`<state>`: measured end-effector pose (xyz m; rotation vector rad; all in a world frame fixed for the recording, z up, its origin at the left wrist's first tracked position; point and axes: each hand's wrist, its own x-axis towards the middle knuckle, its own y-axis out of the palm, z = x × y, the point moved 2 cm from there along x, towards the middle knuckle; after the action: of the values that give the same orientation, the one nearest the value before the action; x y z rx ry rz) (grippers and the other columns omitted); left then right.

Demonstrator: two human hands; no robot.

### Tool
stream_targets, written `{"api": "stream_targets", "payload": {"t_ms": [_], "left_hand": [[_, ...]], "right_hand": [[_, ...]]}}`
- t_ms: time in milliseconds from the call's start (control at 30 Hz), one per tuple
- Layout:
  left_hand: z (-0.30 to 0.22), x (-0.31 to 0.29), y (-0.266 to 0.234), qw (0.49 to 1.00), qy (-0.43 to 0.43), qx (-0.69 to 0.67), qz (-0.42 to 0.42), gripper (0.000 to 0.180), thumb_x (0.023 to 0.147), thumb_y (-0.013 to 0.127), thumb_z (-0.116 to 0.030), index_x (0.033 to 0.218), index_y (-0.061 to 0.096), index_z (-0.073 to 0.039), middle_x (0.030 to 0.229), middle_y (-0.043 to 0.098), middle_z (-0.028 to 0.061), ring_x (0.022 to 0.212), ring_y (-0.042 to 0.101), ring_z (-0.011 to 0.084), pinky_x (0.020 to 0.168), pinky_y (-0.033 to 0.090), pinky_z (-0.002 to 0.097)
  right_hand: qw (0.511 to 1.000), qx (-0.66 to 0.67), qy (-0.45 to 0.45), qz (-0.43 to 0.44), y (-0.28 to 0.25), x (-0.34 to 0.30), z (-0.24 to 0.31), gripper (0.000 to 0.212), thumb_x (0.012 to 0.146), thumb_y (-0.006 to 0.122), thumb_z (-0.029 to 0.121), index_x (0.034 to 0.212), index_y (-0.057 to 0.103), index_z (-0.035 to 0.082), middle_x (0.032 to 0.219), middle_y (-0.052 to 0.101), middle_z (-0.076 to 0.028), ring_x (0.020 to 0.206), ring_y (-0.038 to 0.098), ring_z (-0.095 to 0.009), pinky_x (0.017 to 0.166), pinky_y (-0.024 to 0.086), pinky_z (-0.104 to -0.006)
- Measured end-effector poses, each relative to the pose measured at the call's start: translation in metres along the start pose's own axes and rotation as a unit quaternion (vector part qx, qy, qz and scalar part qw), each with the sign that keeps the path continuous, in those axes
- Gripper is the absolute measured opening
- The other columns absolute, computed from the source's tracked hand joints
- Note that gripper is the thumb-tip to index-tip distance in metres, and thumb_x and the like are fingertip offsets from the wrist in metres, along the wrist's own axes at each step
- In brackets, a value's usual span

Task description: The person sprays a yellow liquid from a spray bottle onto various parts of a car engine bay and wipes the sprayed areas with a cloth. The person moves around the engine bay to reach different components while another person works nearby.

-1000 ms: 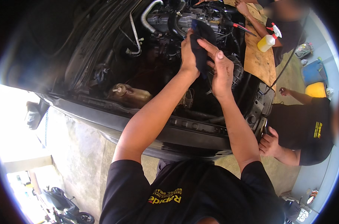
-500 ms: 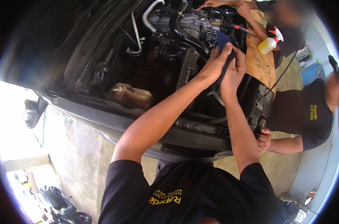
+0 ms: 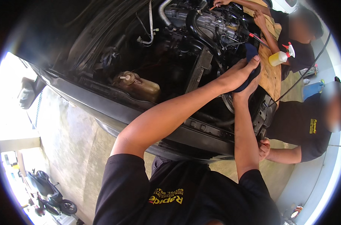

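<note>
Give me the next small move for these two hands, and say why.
Perhaps ease the left hand slightly away from the right hand to open out the dark blue cloth: it is sandwiched between them, with only parts of it showing.

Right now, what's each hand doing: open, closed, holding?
Left hand: closed on the cloth.
Right hand: against the same cloth, partly hidden; open or closed can't be told.

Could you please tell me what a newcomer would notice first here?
The left hand and right hand hold a dark blue cloth over the engine bay. To their right, a yellow spray bottle stands out by the brown board; to their left sits a cloudy reservoir.
</note>
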<state>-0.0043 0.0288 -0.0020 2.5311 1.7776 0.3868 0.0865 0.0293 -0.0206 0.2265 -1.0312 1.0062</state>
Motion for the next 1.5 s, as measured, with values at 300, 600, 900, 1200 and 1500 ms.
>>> {"api": "stream_targets", "payload": {"t_ms": [300,600,900,1200,1500], "left_hand": [[0.001,-0.010,0.015,0.992,0.066,0.055,0.094,0.076,0.111,0.045,-0.059,0.155,0.049,0.002,0.144,0.062,0.0289,0.139,0.057,0.0408,0.118,0.042,0.0438],[0.012,-0.011,0.015,0.943,0.217,0.230,-0.105,0.021,0.098,0.072,-0.023,0.104,0.081,-0.004,0.134,0.066,0.0115,0.128,0.058,0.0349,0.111,0.047,0.0480],[0.009,-0.017,0.010,0.929,0.193,0.297,-0.111,0.027,0.093,0.077,-0.034,0.089,0.078,-0.008,0.123,0.064,0.0082,0.120,0.059,0.0310,0.105,0.048,0.0502],[0.012,-0.012,0.013,0.920,0.247,0.301,-0.034,0.053,0.091,0.078,-0.054,0.109,0.076,-0.004,0.125,0.067,0.0185,0.122,0.064,0.0384,0.104,0.052,0.0506],[0.019,0.007,-0.036,0.836,0.013,0.549,-0.006,0.025,0.100,0.069,-0.032,0.115,0.078,-0.014,0.119,0.072,0.0132,0.119,0.068,0.0356,0.100,0.054,0.0470]], "right_hand": [[0.981,0.158,0.113,-0.026,-0.019,0.014,-0.058,0.038,0.106,0.048,0.020,0.132,0.064,-0.003,0.122,0.069,-0.013,0.118,0.065,-0.026,0.107,0.048,-0.0398],[0.922,0.305,0.241,0.003,-0.038,0.019,-0.112,0.030,0.106,0.048,0.018,0.114,0.068,-0.003,0.106,0.071,-0.010,0.094,0.071,-0.023,0.086,0.059,-0.0358],[0.972,-0.223,-0.010,0.068,-0.070,0.036,-0.107,0.026,0.086,0.074,0.028,0.100,0.071,0.006,0.094,0.074,-0.014,0.086,0.074,-0.034,0.075,0.057,-0.0428],[0.873,0.387,0.297,-0.021,-0.061,0.040,-0.099,0.031,0.111,0.050,0.030,0.112,0.065,0.004,0.097,0.067,-0.014,0.086,0.069,-0.029,0.081,0.057,-0.0405],[0.916,-0.228,0.270,0.188,-0.081,0.034,-0.111,0.048,0.100,0.069,0.041,0.089,0.077,-0.005,0.080,0.070,-0.030,0.082,0.073,-0.045,0.081,0.055,-0.0508]]}}
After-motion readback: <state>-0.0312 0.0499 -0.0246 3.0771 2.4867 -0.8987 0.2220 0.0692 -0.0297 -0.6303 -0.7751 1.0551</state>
